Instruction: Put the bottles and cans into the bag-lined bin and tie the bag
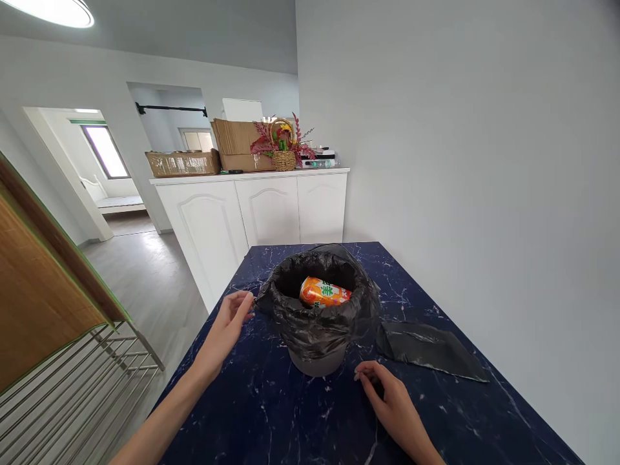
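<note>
A small grey bin (317, 363) lined with a black plastic bag (320, 316) stands in the middle of a dark blue marbled table (271, 413). An orange drink can (323, 292) lies on its side inside the bag. My left hand (227, 323) is at the bag's left rim, fingers pinched on its edge. My right hand (392, 400) rests on the table just right of the bin's base, fingers curled, with a bit of black plastic under it. A folded black bag (431, 349) lies flat to the right.
A white wall (475, 194) runs along the table's right side. White cabinets (261, 206) behind hold cardboard boxes (186, 163) and a flower basket (283, 152). A metal rack (77, 387) and wooden panel (39, 284) stand at left.
</note>
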Demonstrator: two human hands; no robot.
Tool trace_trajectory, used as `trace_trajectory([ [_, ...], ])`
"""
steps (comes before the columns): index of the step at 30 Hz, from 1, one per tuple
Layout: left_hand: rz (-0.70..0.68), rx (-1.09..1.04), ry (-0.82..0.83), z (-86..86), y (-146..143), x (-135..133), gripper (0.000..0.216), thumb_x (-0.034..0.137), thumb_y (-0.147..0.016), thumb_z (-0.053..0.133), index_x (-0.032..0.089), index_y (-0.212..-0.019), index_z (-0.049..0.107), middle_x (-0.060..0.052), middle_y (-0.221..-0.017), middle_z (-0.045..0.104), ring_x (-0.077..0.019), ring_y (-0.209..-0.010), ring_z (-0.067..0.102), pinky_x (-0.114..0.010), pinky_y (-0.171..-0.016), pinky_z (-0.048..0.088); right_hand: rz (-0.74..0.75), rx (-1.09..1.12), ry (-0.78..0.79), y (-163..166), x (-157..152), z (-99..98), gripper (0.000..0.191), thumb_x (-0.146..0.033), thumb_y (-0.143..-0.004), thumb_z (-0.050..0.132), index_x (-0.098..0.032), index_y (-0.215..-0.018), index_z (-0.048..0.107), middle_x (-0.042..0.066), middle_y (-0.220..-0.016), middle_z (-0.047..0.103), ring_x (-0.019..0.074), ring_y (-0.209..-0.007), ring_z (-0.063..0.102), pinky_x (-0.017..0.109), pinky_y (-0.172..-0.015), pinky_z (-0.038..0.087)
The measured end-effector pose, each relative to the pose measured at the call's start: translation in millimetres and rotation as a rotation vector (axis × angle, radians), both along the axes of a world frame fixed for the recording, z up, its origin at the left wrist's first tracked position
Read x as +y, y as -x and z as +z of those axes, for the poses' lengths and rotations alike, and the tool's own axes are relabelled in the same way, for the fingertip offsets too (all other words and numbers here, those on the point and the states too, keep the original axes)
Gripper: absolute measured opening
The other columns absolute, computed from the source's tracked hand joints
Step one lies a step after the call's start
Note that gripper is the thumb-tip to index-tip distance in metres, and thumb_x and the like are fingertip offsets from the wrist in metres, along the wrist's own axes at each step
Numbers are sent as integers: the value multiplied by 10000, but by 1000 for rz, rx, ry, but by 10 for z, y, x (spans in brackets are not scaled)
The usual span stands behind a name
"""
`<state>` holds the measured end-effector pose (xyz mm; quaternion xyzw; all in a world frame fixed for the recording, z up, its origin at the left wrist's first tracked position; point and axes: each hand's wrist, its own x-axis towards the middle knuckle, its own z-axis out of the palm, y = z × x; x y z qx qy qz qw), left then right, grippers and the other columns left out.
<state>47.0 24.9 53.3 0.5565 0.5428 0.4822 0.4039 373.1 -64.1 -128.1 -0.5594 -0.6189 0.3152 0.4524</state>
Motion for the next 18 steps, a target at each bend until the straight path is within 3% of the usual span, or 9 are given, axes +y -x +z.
trace_trajectory([
  [4, -167, -400, 462, -85, 5, 75, 600, 706, -884, 720, 166, -1135, 645, -224, -1286, 703, -354, -1255, 699, -467, -1084, 574, 68, 70, 34, -54, 70, 55, 409, -623, -1043, 524, -252, -1083, 691, 91, -1045, 757, 249, -946, 739, 368, -849, 583],
  [6, -277, -486, 560, -68, -10, 137, 589, 704, -889, 707, 146, -1076, 676, -236, -1208, 739, -352, -1219, 722, -446, -1072, 576, 84, 188, 46, -110, 137, 205, 466, -680, -989, 594, -234, -1087, 691, 89, -1029, 765, 248, -916, 742, 380, -853, 589],
  [9, -405, -540, 503, 47, -54, 221, 541, 689, -919, 667, 158, -1010, 713, -205, -1113, 779, -328, -1145, 753, -414, -1017, 594, 55, 405, 82, -219, 252, 651, 535, -728, -939, 646, -225, -1121, 680, 94, -1058, 769, 246, -912, 749, 376, -827, 605],
  [12, -386, -550, 347, 239, -127, 280, 412, 595, -931, 701, 184, -955, 731, -149, -1021, 795, -277, -954, 775, -377, -864, 632, 88, 544, 149, -326, 361, 1264, 547, -741, -972, 591, -232, -1160, 656, 115, -1158, 759, 257, -964, 765, 364, -791, 624],
  [15, -282, -483, 212, 432, -205, 311, 206, 363, -867, 827, 180, -896, 735, -102, -937, 779, -203, -795, 732, -289, -701, 609, 115, 450, 201, -394, 465, 1814, 670, -713, -935, 684, -276, -1416, 522, 93, -1134, 775, 249, -917, 772, 355, -734, 640],
  [18, -230, -453, 139, 573, -268, 309, 199, 229, -792, 884, 167, -876, 715, -85, -910, 760, -179, -775, 706, -258, -654, 574, 92, 285, 220, -427, 579, 2154, 874, -540, -834, 884, -281, -1523, 413, 56, -1025, 796, 235, -869, 770, 352, -756, 654],
])
